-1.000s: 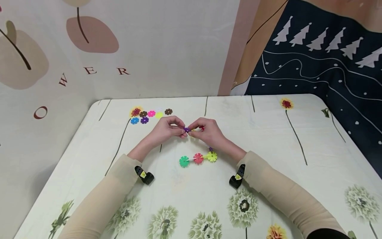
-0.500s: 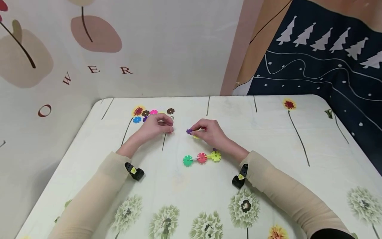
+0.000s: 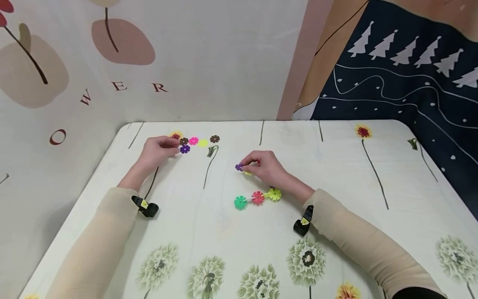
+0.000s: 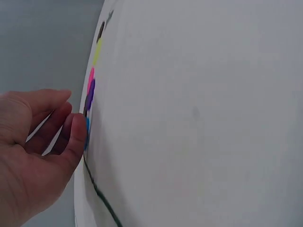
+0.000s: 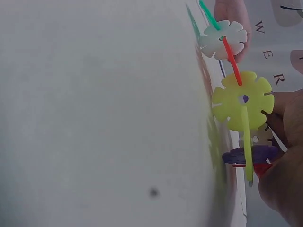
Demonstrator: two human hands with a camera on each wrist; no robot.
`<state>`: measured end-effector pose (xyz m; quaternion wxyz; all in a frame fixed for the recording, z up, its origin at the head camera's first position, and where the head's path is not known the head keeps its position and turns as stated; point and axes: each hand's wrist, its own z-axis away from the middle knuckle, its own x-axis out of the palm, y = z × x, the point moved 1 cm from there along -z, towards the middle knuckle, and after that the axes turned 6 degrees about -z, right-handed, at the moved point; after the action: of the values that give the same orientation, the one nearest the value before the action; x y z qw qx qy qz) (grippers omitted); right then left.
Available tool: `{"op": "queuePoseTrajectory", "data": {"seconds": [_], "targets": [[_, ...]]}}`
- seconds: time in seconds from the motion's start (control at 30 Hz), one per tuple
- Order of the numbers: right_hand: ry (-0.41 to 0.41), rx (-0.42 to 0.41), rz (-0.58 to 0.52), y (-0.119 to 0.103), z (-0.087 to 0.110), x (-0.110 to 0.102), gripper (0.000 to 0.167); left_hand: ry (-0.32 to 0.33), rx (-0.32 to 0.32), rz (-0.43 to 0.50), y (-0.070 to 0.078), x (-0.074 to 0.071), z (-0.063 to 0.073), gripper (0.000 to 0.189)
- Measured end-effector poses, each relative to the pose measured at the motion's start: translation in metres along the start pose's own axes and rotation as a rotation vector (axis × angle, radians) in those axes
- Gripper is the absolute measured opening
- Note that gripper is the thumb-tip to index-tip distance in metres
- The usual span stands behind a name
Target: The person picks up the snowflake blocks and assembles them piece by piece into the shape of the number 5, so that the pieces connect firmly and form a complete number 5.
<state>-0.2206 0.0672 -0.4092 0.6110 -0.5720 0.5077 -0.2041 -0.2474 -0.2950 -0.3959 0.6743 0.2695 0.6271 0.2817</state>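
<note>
My right hand (image 3: pixel 266 167) pinches the end of a chain of notched plastic snowflake discs, where a purple disc (image 3: pixel 238 167) sticks out past the fingertips. The chain curves below the hand through a yellow disc (image 3: pixel 274 194) and a red disc (image 3: pixel 258 197) to a green disc (image 3: pixel 240 202). In the right wrist view a whitish disc (image 5: pixel 208 42) and a yellow disc (image 5: pixel 227 101) hang linked edge-on to others. Over at the loose discs, my left hand (image 3: pixel 156 150) has thumb and fingers apart, close to a blue disc (image 4: pixel 87 135); whether they touch is unclear.
Loose discs lie at the back left of the table: purple (image 3: pixel 184 148), brown (image 3: pixel 184 141), pink (image 3: pixel 193 141), yellow (image 3: pixel 203 143) and another brown disc (image 3: pixel 214 138). The flower-printed tablecloth (image 3: pixel 224 241) meets a printed wall cloth (image 3: pixel 224 62) behind.
My left hand has let go of the purple disc and moved left to the loose discs, covering the blue one in the head view. My right hand stays near the middle, still gripping the chain.
</note>
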Motion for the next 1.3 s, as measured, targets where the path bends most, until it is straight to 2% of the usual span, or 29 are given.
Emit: {"op": "queuePoseTrajectory", "data": {"seconds": [0.17,0.3,0.5,0.93,1.13,1.3], "targets": [[-0.011,-0.002,0.005,0.000,0.001,-0.003,0.011,0.035,-0.017,-0.019,-0.014,-0.008,-0.003,0.036],[-0.017,-0.008,0.006,0.001,0.002,-0.004,0.011,0.022,-0.035,-0.044,-0.019,-0.008,-0.007,0.040],[-0.021,-0.022,0.008,0.001,0.003,-0.005,0.011,0.016,-0.059,-0.105,-0.016,-0.003,-0.008,0.042],[-0.033,-0.028,-0.005,0.002,0.004,-0.004,0.013,-0.046,-0.049,-0.124,-0.016,-0.003,-0.002,0.039],[-0.011,-0.027,-0.001,0.003,0.005,-0.004,0.013,-0.059,-0.025,-0.142,-0.013,0.000,0.001,0.035],[-0.001,-0.002,0.009,0.003,0.005,-0.005,0.014,-0.065,0.012,-0.096,-0.008,0.005,0.006,0.028]]}}
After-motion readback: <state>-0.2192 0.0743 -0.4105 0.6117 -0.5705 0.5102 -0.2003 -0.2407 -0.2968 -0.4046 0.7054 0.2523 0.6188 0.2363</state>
